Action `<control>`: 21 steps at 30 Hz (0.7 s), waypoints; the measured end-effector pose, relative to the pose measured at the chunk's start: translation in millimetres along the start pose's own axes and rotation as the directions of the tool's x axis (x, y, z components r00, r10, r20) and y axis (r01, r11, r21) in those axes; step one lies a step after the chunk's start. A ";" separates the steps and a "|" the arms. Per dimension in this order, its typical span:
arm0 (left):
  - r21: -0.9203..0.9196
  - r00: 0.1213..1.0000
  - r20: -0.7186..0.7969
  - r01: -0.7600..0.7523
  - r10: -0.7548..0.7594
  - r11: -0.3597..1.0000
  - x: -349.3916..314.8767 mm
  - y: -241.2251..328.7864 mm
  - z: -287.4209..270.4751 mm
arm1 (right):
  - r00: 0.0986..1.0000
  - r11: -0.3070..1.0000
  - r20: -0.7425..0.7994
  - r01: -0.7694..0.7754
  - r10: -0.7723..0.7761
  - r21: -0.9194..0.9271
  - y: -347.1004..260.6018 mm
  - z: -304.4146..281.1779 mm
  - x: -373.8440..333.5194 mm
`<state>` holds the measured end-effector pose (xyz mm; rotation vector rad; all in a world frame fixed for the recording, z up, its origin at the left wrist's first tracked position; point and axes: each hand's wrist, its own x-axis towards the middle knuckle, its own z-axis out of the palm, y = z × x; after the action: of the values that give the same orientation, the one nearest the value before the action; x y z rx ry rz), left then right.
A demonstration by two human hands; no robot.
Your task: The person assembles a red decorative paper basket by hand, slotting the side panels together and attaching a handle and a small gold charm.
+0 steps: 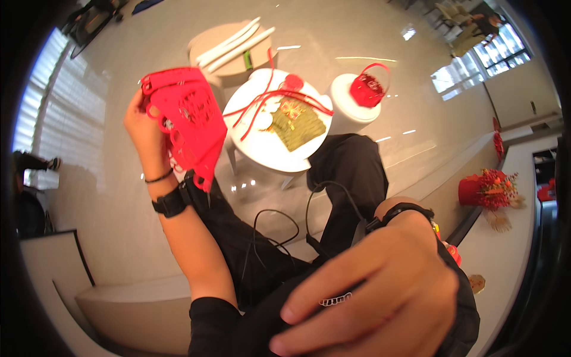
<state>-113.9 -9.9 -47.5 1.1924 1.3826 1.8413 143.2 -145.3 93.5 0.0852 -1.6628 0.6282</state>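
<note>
Right hand (369, 297) nearest camera, fingers spread loose over dark lap, gripping nothing. Left hand (146, 128) raised, pinching red cut-paper ornament (190, 119): thin, lacy, floppy. Best hold by solid edge, no tugging; cutwork likely tears. Beyond, round white table (256, 146): red cords (267, 98), greenish woven piece (297, 125) near centre.
</note>
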 end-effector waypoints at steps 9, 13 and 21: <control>-0.038 0.993 0.109 0.051 -0.047 0.998 -6.1 -20.9 17.5 | 0.823 0.807 0.156 -0.466 0.546 -0.364 130.7 -118.0 -26.7; -0.010 0.989 0.146 0.023 -0.021 1.000 -7.5 -32.6 42.8 | 0.627 0.563 0.090 -0.615 0.774 -0.552 230.7 -158.2 -122.9; 0.057 0.984 0.175 0.010 -0.020 0.998 -19.5 -40.5 54.3 | 0.443 0.628 0.446 -0.572 0.778 -0.528 230.8 -152.1 -137.9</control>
<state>-60.4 12.3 -87.5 1.3345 1.3478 1.6540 215.2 77.6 -107.8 -0.7494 -2.4863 1.0235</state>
